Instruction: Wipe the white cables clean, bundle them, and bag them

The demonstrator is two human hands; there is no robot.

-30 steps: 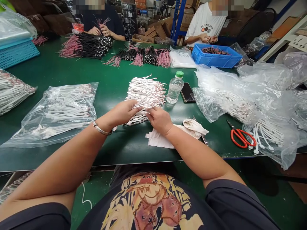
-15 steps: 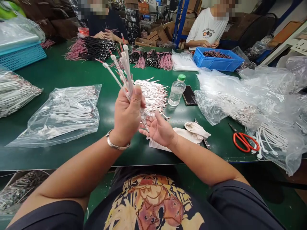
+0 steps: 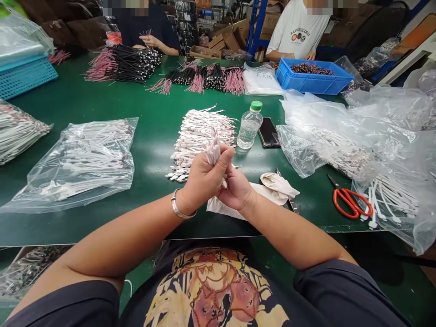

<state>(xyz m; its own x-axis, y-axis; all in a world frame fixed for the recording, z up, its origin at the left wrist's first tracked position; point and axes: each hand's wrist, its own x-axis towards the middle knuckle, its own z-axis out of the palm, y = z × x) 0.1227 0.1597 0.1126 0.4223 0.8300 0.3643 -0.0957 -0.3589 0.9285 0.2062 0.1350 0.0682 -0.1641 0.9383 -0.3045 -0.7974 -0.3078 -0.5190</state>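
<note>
My left hand point(image 3: 206, 178), with a silver bangle at its wrist, is closed around a bundle of white wire leads point(image 3: 213, 152), thumb on top. The bundle's upper ends stick up out of the fist and point away from me. My right hand point(image 3: 237, 188) is pressed against the left one, its fingers curled about the bundle's lower end; its fingertips are partly hidden. Just beyond both hands lies a large pile of white wire leads point(image 3: 194, 136). A white cloth point(image 3: 225, 208) lies under the right wrist.
Clear bags of white leads lie at left point(image 3: 91, 154) and right point(image 3: 344, 150). A water bottle point(image 3: 250, 127), phone point(image 3: 269, 132) and red-handled scissors point(image 3: 350, 202) are to the right. Black-and-pink wire bundles point(image 3: 132, 63) and a blue bin point(image 3: 313, 81) stand before two people opposite.
The left hand has lowered and moved right, tipping the bundle from upright to pointing away. The right hand, open before, has closed about its lower end.
</note>
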